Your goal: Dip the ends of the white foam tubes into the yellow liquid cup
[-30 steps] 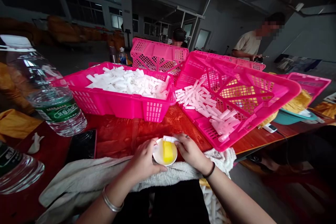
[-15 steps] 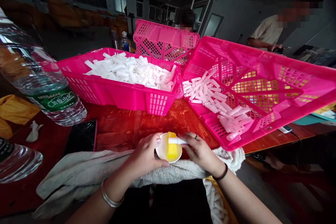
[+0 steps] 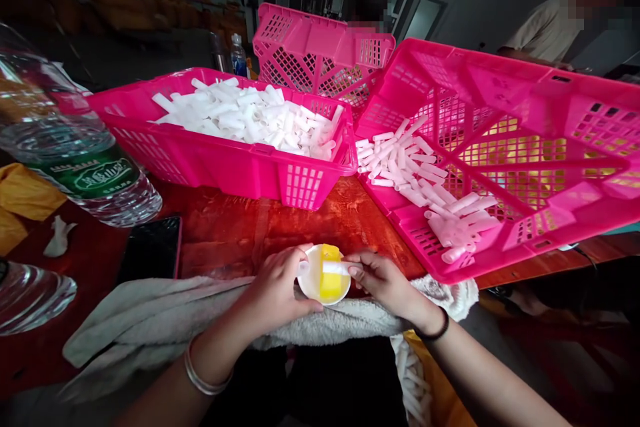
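My left hand is closed round the left side of a small white bowl, thumb at the near rim. By its fingertips is the end of a white tube, partly hidden. A yellow block stands in the bowl, its kind not clear. My right hand pinches a short white tube by its right end, and the tube lies level across the yellow block; I cannot tell whether they touch. Beneath both hands a pale towel runs along the table edge.
Heaped white tubes fill a pink basket; more lie in a tilted pink basket at right. A large water bottle, a second bottle and a dark phone are at left. A person is at back right.
The view has tipped down a little, so baskets and bottles sit higher in it. My right fingers have shifted along the tube and bunched closer. My left hand keeps its hold on the bowl.
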Motion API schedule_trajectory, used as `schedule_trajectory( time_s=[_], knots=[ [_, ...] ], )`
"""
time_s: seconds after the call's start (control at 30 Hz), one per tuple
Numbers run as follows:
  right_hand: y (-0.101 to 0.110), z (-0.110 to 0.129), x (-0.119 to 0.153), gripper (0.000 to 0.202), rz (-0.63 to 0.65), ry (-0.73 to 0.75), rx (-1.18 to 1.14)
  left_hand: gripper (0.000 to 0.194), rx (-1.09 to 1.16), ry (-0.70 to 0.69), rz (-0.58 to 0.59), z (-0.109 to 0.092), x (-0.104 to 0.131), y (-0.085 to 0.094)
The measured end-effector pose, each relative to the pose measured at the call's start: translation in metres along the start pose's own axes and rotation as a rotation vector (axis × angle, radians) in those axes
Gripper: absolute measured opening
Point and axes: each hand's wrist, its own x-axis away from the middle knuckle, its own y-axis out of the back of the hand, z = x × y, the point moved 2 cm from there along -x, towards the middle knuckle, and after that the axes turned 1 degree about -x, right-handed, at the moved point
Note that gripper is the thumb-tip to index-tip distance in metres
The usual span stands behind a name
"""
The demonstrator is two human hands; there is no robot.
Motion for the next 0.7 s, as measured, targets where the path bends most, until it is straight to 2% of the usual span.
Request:
schedule_trajectory(
  time_s=[0.1,0.17,0.23,0.3,0.37,0.4,0.47,0.53,0.6,0.7],
  knots=[
    [0.0,0.006,0.003,0.018,-0.055,0.192,0.2,0.082,-0.002,-0.003,0.005,0.0,0.0,0.0],
    [-0.002,0.007,0.006,0.015,-0.054,0.264,0.239,0.082,0.002,-0.005,0.008,-0.001,0.0,0.001],
    [-0.004,0.005,0.007,0.015,-0.052,0.212,0.165,0.082,0.017,0.008,0.01,0.0,0.0,0.001],
    [-0.005,0.0,0.008,0.02,-0.033,0.073,0.028,0.081,0.033,0.03,0.011,0.001,0.001,0.001],
    [-0.004,0.0,0.009,0.023,-0.047,0.012,-0.007,0.082,0.045,0.037,0.018,0.002,0.001,0.0],
    [-0.003,0.002,0.009,0.022,-0.064,0.043,0.038,0.083,0.048,0.037,0.02,0.003,0.001,0.0],
    [-0.001,0.009,0.01,0.015,-0.088,0.2,0.181,0.083,0.049,0.039,0.023,0.003,0.001,0.0],
    [-0.001,0.014,0.011,0.014,-0.049,0.321,0.241,0.081,0.049,0.048,0.029,0.003,0.001,0.0],
    [-0.001,0.014,0.011,0.013,-0.006,0.301,0.161,0.079,0.054,0.056,0.038,0.002,0.0,0.0],
    [-0.002,0.008,0.011,0.023,-0.003,0.117,-0.036,0.079,0.068,0.056,0.05,0.002,0.0,0.0]
  ],
)
